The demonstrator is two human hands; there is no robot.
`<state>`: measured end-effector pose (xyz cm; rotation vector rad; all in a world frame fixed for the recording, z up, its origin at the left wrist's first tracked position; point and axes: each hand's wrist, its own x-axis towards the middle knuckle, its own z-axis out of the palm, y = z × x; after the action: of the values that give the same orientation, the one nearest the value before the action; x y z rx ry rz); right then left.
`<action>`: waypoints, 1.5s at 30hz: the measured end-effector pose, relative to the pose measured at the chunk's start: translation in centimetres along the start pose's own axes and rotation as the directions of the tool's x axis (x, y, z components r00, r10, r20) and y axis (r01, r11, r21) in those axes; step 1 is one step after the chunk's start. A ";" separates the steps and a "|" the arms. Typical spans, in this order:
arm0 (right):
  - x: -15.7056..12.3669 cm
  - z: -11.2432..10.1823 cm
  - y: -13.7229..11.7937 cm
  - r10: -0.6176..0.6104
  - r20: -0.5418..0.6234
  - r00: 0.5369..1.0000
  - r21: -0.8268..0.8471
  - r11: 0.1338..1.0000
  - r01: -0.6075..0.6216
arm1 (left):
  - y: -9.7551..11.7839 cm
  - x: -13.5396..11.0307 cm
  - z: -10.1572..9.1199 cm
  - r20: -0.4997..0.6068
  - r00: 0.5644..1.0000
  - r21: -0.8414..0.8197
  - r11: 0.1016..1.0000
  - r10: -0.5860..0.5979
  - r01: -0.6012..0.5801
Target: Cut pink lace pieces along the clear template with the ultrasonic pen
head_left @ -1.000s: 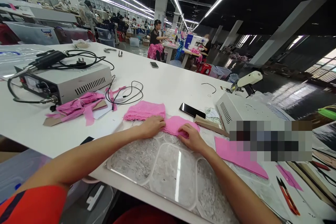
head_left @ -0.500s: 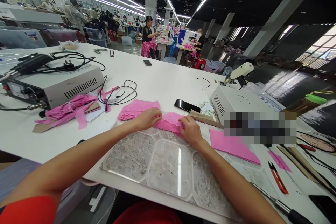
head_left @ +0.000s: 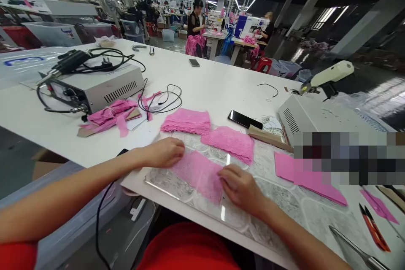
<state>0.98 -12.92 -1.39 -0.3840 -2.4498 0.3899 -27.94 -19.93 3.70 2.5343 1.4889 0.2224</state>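
Observation:
A single piece of pink lace (head_left: 199, 174) lies flat on the clear plastic template (head_left: 177, 183) at the table's near edge. My left hand (head_left: 164, 152) pinches its left end with curled fingers. My right hand (head_left: 242, 185) presses down on its right end, fingers bent over the edge. Just beyond lie two stacks of pink lace pieces: one (head_left: 229, 141) right behind the held piece, another (head_left: 187, 121) further left.
A grey control box (head_left: 95, 86) with black cables sits at left, pink scraps (head_left: 109, 118) beside it. A black phone (head_left: 244, 119), a white machine (head_left: 316, 116), pink paper (head_left: 303, 175) and red snips (head_left: 375, 228) lie to the right. Other people work at tables far behind.
Both hands have drawn one pink lace piece off the stack and pulled it toward me onto the template. The camera has tilted downward and shifted left.

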 end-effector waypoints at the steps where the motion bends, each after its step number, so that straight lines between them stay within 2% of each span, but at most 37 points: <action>1: 0.9 -0.1 0.9 0.055 -0.033 0.998 0.013 0.998 -0.055 | 0.1 1.0 0.3 -0.023 0.999 0.014 1.000 -0.026 0.027; 4: 3.3 -0.1 4.2 0.287 -0.054 0.956 0.059 0.957 -0.283 | 0.1 5.0 1.9 -0.096 0.991 0.058 0.993 -0.092 0.098; 7: 4.6 0.4 6.6 0.349 -0.041 0.936 0.057 0.936 -0.346 | -0.2 8.4 3.6 -0.130 0.983 0.094 0.986 -0.127 0.140; 10: 4.6 0.9 7.6 0.378 -0.014 0.926 0.063 0.924 -0.377 | -0.6 10.0 4.5 -0.151 0.978 0.117 0.980 -0.141 0.160; 20: 4.3 1.0 8.5 0.445 0.039 0.895 0.137 0.885 -0.446 | -1.5 9.6 4.3 -0.130 0.986 0.116 0.986 -0.101 0.116; 28: 4.3 0.7 8.5 0.456 0.059 0.888 0.152 0.875 -0.460 | -2.0 9.8 3.9 -0.130 0.984 0.060 0.989 -0.124 0.132; 35: 4.4 0.6 8.5 0.466 0.074 0.882 0.147 0.869 -0.472 | -2.2 9.6 3.7 -0.079 0.995 0.034 0.997 -0.059 0.062; 40: 4.4 0.5 8.4 0.466 0.085 0.881 0.145 0.869 -0.473 | -2.3 9.7 4.1 -0.081 0.991 0.025 0.994 -0.106 0.108; 45: 4.5 0.4 8.5 0.462 0.100 0.881 0.143 0.870 -0.472 | -2.9 9.9 3.6 -0.076 0.987 -0.004 0.989 -0.145 0.145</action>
<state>-1.16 -3.60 -2.38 -0.9126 -2.3418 0.8131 -24.80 -10.23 -0.23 2.4300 1.6941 0.2981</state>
